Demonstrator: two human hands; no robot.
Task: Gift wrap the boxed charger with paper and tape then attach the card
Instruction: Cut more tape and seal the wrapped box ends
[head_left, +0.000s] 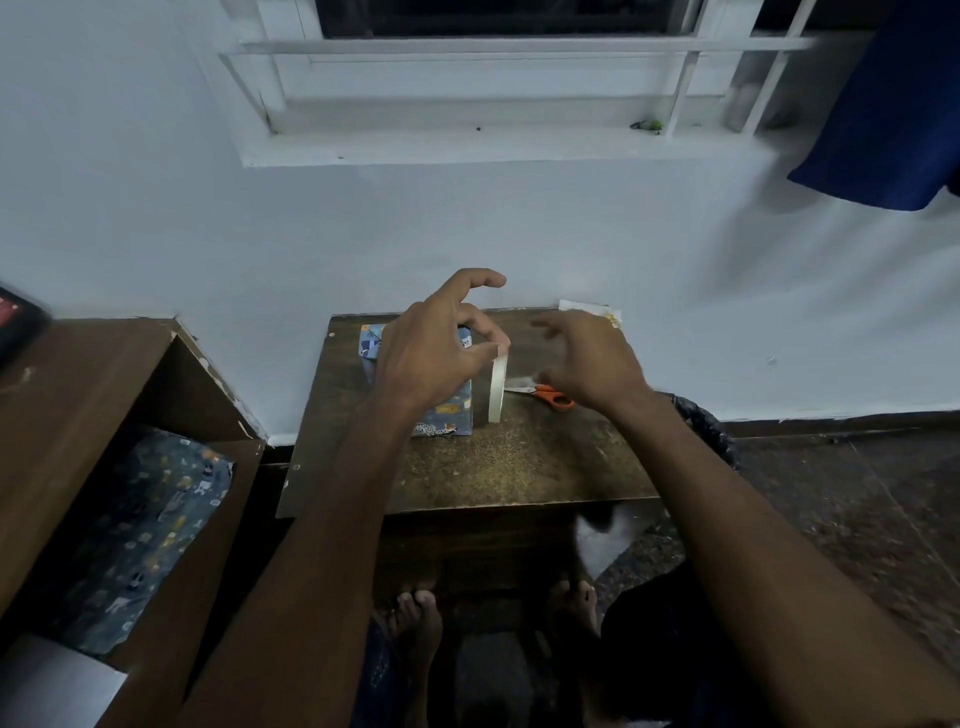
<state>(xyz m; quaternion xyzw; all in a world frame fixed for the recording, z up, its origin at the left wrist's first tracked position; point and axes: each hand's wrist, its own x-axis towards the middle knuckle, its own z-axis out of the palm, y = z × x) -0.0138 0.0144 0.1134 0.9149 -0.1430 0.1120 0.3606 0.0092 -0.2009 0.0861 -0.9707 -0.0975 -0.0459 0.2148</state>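
2 hands over the table (519, 467): left hand (431, 348) pinching upright tape roll (496, 387)

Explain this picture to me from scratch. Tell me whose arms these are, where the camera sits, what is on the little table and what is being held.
There is no machine here: a person wears one camera on the head, looking forward and down, so the two arms are their own. The left hand pinches the top of a tape roll standing on edge on the small brown table. The right hand hovers beside it with fingers spread, blurred, holding nothing. Behind the left hand sits the box wrapped in patterned paper. Orange-handled scissors lie to the right of the roll. A white card lies at the table's far edge by the wall.
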